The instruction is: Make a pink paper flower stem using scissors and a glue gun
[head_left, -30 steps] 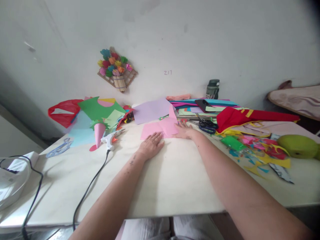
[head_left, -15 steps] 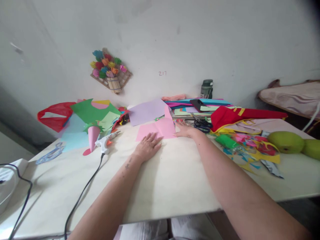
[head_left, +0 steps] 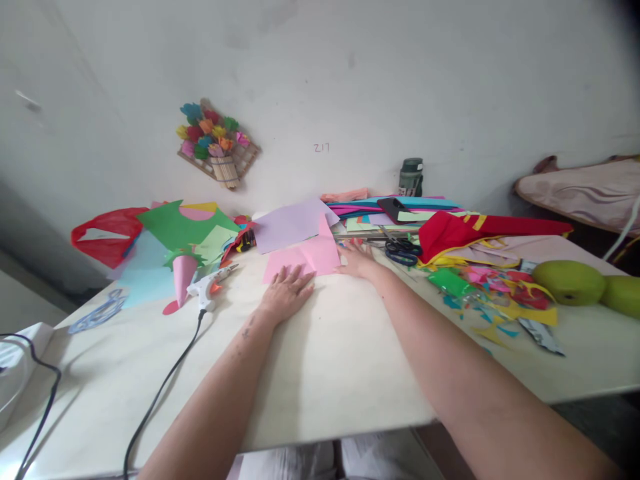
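Note:
A folded pink paper [head_left: 320,252] lies at the middle of the table, with one part standing up at its right. My left hand [head_left: 287,293] rests flat on its lower left part, fingers spread. At its right edge is my right hand [head_left: 359,259], fingers apart and touching the table beside the paper. A lilac sheet [head_left: 287,227] lies just behind the pink one. Black-handled scissors [head_left: 403,249] are right of my right hand.
On the left are a white glue gun [head_left: 204,288] with its black cord, a pink paper cone [head_left: 184,277] and green paper [head_left: 185,223]. On the right are red cloth [head_left: 445,235], paper scraps, a green packet [head_left: 453,283] and a green object [head_left: 567,283].
Both hands and the pink paper have shifted slightly to the left. The whole view has also moved a little.

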A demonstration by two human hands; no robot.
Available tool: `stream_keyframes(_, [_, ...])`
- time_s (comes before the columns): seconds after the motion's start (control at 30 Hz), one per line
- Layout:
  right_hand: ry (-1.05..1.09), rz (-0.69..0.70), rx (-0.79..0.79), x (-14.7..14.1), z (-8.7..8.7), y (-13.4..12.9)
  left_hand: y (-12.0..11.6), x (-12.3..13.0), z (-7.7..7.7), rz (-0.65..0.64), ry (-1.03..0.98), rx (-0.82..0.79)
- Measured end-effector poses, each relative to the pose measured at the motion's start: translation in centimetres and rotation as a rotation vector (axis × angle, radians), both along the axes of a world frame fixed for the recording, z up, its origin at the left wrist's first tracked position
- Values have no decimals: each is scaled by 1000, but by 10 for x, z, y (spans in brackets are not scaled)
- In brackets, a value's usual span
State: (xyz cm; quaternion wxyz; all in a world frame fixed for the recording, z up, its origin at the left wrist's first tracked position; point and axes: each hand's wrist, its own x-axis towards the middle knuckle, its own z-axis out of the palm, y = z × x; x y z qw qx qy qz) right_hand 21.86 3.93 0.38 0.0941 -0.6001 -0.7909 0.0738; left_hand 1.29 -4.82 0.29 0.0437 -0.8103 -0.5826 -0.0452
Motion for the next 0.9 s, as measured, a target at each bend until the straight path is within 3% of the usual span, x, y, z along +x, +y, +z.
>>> stream_keyframes(0.1, [85,-20,176,2,3,2,-1,1,1,35,1,-48])
stream_keyframes(0.2, [246,-119,256,3,9,1,-2,3,3,37,5,-53])
stream_keyframes(0.3, [354,-157,286,2,9,1,0,6,6,43,-1,-66])
stream_keyframes(0.47, [447,-98,253,-2,4,4,4,11,12,62,25,-114])
stream_keyframes(0.73, [304,28,239,-3,19,-11,9,20,27,-60,144,-52])
stream_keyframes(0.9, [179,155,158,4,23,-12,16,17,18,-92,18,-32])
